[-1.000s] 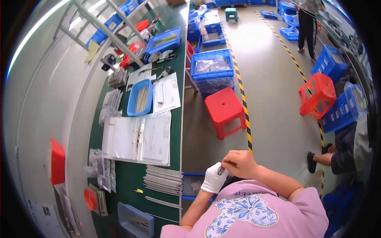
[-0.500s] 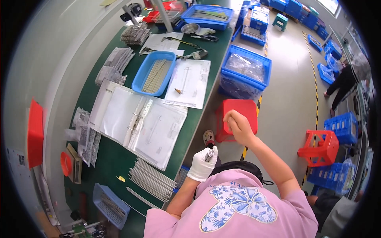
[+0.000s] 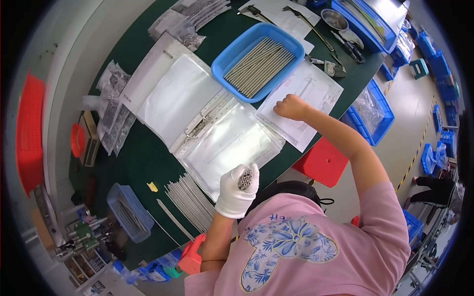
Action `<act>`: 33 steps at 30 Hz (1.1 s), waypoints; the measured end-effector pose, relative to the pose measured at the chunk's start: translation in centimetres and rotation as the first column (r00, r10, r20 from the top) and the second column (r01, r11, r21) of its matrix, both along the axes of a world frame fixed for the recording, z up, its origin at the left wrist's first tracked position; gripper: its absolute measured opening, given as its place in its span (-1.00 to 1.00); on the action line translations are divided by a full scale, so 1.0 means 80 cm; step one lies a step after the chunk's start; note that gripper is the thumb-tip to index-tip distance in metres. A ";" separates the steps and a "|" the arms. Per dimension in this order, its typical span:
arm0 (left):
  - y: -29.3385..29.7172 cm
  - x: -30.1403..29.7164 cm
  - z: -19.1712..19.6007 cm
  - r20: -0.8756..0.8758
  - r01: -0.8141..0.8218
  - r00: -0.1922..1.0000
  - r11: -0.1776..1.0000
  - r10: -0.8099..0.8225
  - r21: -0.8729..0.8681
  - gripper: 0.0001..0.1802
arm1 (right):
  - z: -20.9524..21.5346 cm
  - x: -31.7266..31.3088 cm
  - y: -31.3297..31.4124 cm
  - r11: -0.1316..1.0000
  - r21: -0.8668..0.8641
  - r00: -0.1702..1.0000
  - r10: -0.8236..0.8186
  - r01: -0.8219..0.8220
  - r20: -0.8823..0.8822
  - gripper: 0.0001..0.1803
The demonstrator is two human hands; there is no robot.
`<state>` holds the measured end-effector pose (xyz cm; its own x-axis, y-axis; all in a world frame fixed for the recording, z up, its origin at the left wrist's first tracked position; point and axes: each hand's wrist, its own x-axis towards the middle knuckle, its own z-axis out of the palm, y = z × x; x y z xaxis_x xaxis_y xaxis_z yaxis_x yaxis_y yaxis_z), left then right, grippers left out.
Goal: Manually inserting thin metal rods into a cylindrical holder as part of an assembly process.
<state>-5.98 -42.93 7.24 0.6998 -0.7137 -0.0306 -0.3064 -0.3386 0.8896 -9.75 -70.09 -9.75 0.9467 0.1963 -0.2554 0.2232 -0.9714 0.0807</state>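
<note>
My left hand (image 3: 236, 195), in a white glove, is closed around a bundle of thin metal tubes (image 3: 245, 179) with their round ends facing up. It is above the near edge of an open ring binder (image 3: 222, 143). My bare right hand (image 3: 291, 107) is over a printed drawing sheet (image 3: 323, 91), its fingers curled closed. Whatever they hold, if anything, is hidden. Just beyond that hand stands a blue basket (image 3: 217, 69) of thin metal rods (image 3: 259, 66). More grey tubes (image 3: 190, 202) lie in a row on the green table (image 3: 143, 170) by my left forearm.
A smaller blue basket (image 3: 116, 195) of rods is at the lower left, near a small green machine (image 3: 86, 237). Calipers (image 3: 301, 15), a metal bowl (image 3: 335, 19) and another blue tray (image 3: 363, 29) lie at the far side. A red stool (image 3: 323, 160) stands beside the table.
My view has turned toward the table. My right hand has moved from over the red stool to the drawing sheet, where a small brass-coloured piece showed before. My left hand still grips the tubes.
</note>
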 end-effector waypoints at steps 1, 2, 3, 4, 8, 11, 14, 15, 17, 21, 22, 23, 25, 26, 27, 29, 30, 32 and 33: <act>-0.003 0.003 0.004 -0.018 0.010 1.000 0.998 -0.011 -0.055 -0.67 | 0.006 0.003 0.002 0.981 0.133 0.982 -0.159 0.145 0.105 -0.94; -0.001 0.007 0.006 -0.009 0.039 0.999 0.999 -0.039 -0.007 -0.69 | 0.015 0.002 0.003 0.922 0.271 0.925 -0.332 0.277 0.183 -0.95; -0.005 0.008 0.008 -0.015 0.031 0.999 0.999 -0.031 -0.010 -0.69 | 0.036 0.002 0.008 0.924 0.267 0.929 -0.325 0.272 0.178 -0.95; -0.006 0.009 0.010 -0.023 0.054 0.998 0.998 -0.055 -0.034 -0.70 | 0.065 0.003 0.024 0.739 0.567 0.814 -0.548 0.364 0.191 -0.94; -0.007 -0.002 0.015 0.000 0.134 0.991 0.985 -0.135 -0.110 -0.71 | 0.200 -0.023 0.079 0.039 0.991 0.767 -0.638 0.125 -0.072 -0.87; 0.001 -0.018 0.022 0.011 0.174 0.984 0.971 -0.175 -0.164 -0.74 | 0.285 -0.057 0.119 -0.157 0.982 0.869 -0.466 0.105 -0.168 -0.83; 0.009 -0.038 0.031 0.028 0.211 0.977 0.951 -0.210 -0.224 -0.81 | 0.313 -0.084 0.152 -0.257 0.965 0.931 -0.337 0.054 -0.142 -0.86; 0.016 -0.047 0.035 0.036 0.231 0.973 0.944 -0.229 -0.235 -0.84 | 0.322 -0.093 0.163 -0.246 0.965 0.934 -0.315 0.092 -0.170 -0.84; 0.031 -0.069 0.032 0.045 0.222 0.975 0.937 -0.218 -0.271 -0.87 | 0.325 -0.114 0.179 -0.168 0.985 0.947 -0.307 0.048 -0.098 -0.84; 0.064 -0.121 0.043 0.005 0.222 0.973 0.923 -0.233 -0.314 -0.86 | 0.322 -0.170 0.219 0.009 0.994 0.942 -0.316 -0.111 0.109 -0.82; 0.074 -0.134 0.045 0.016 0.224 0.973 0.920 -0.231 -0.321 -0.86 | 0.325 -0.184 0.224 0.066 0.992 0.947 -0.299 -0.105 0.120 -0.82; 0.084 -0.147 0.047 0.011 0.229 0.971 0.917 -0.239 -0.326 -0.85 | 0.328 -0.198 0.234 0.076 0.991 0.945 -0.298 -0.114 0.132 -0.82; 0.105 -0.172 0.049 0.012 0.239 0.968 0.911 -0.250 -0.335 -0.84 | 0.332 -0.226 0.255 0.244 0.962 0.931 -0.307 -0.124 0.198 -0.82; 0.116 -0.185 0.049 -0.009 0.229 0.970 0.920 -0.244 -0.319 -0.86 | 0.336 -0.240 0.264 0.251 0.959 0.929 -0.308 -0.128 0.205 -0.82; 0.126 -0.197 0.050 -0.031 0.215 0.971 0.929 -0.235 -0.301 -0.87 | 0.341 -0.252 0.273 0.297 0.948 0.934 -0.290 -0.118 0.208 -0.83; 0.145 -0.217 0.042 0.012 0.223 0.973 0.921 -0.231 -0.319 -0.88 | 0.348 -0.274 0.290 0.385 0.918 0.945 -0.253 -0.098 0.208 -0.83; 0.153 -0.226 0.039 0.050 0.234 0.972 0.914 -0.231 -0.331 -0.88 | 0.347 -0.283 0.300 0.390 0.915 0.944 -0.252 -0.101 0.212 -0.83; 0.170 -0.239 0.039 -0.040 0.208 0.972 0.927 -0.232 -0.312 -0.89 | 0.339 -0.295 0.317 0.397 0.889 0.902 -0.258 -0.227 0.345 -0.84; 0.178 -0.245 0.038 -0.134 0.179 0.965 0.941 -0.225 -0.286 -0.90 | 0.339 -0.301 0.325 0.400 0.886 0.904 -0.248 -0.232 0.348 -0.84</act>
